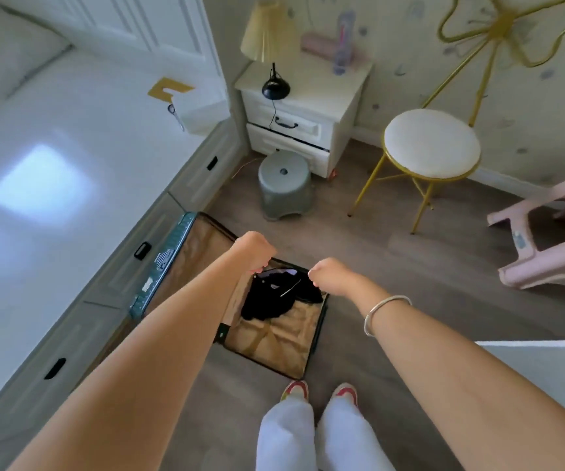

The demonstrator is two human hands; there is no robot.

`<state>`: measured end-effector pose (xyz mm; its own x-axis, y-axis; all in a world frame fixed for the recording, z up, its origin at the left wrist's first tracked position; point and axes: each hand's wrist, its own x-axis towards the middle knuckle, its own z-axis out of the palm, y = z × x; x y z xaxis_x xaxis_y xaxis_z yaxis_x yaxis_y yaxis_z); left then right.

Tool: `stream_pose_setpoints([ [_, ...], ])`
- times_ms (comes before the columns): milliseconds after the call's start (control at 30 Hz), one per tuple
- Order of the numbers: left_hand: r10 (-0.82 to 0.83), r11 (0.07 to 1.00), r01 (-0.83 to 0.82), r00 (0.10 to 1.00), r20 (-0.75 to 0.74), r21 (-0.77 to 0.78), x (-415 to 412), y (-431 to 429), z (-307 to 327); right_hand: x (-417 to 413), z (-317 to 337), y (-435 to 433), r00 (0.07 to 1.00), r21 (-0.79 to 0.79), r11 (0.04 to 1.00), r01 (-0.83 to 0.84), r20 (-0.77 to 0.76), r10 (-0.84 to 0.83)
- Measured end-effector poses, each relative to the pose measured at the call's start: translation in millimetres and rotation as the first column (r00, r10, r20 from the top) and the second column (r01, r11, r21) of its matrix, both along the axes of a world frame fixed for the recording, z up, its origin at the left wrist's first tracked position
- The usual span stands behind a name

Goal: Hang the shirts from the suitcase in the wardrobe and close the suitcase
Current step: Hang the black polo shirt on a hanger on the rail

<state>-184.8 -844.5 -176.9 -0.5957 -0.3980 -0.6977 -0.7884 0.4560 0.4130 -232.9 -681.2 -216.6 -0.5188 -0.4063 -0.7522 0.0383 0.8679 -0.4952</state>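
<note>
Now, our stance: we stand at the near end of the suitcase (276, 339), both arms stretched out and down over it, feet just short of its rim.
Left hand (255, 249): fingers curled under, knuckles toward us, over the far left corner of the flat half; we cannot tell whether it grips anything.
Right hand (330, 277): likewise curled, at the far right edge of the shirt (274, 300); any hold on the cloth is hidden from us.
Why the hands sit so: they flank the shirt's far edge, which we judge suits lifting it by the shoulders so that it hangs straight.
Shirt: black and bunched, at the far end of the flat half, on the tan lining.
Shirt's heading: a pale patch, perhaps the collar, lies at the far edge, so we judge it points away from us; being crumpled, it spreads mostly across the case.
Suitcase: open on the floor, one half flat, the other propped against the bed (70, 198), which keeps it up.
Suitcase axis: its long side runs along the bed, from our feet toward the grey stool (283, 185).
Wardrobe: we cannot pick it out here.
</note>
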Motion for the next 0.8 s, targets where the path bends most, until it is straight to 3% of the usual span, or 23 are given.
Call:
stream_pose_setpoints([
  [233, 0.169, 0.985, -0.168, 0.985, 0.038, -0.023, 0.0, -30.9, -199.3, -17.7, -208.6, -16.6, 0.999, 0.026, 0.999, 0.033, 0.01, -0.033],
  [333, 0.153, 0.988, -0.152, 0.988, 0.023, -0.02, -7.4, -36.8, -293.7, -37.9, -292.5, -32.8, 0.998, 0.021, 0.998, 0.053, 0.042, -0.054],
  [600, 0.194, 0.979, -0.197, 0.979, 0.059, 0.054, -5.9, -47.8, -521.0, -68.1, -494.0, -77.7, 0.995, -0.024, 0.995, -0.098, -0.019, 0.098],
  [700, 0.193, 0.977, -0.199, 0.978, 0.076, 0.077, -8.0, -51.8, -576.3, -73.4, -545.7, -85.1, 0.957, -0.036, 0.968, -0.25, -0.158, 0.242],
  [800, -0.008, 0.999, 0.014, 0.986, 0.169, -0.034, -16.4, -55.1, -598.1, -79.4, -575.0, -91.4, 0.794, 0.217, 0.847, -0.485, -0.296, 0.531],
])
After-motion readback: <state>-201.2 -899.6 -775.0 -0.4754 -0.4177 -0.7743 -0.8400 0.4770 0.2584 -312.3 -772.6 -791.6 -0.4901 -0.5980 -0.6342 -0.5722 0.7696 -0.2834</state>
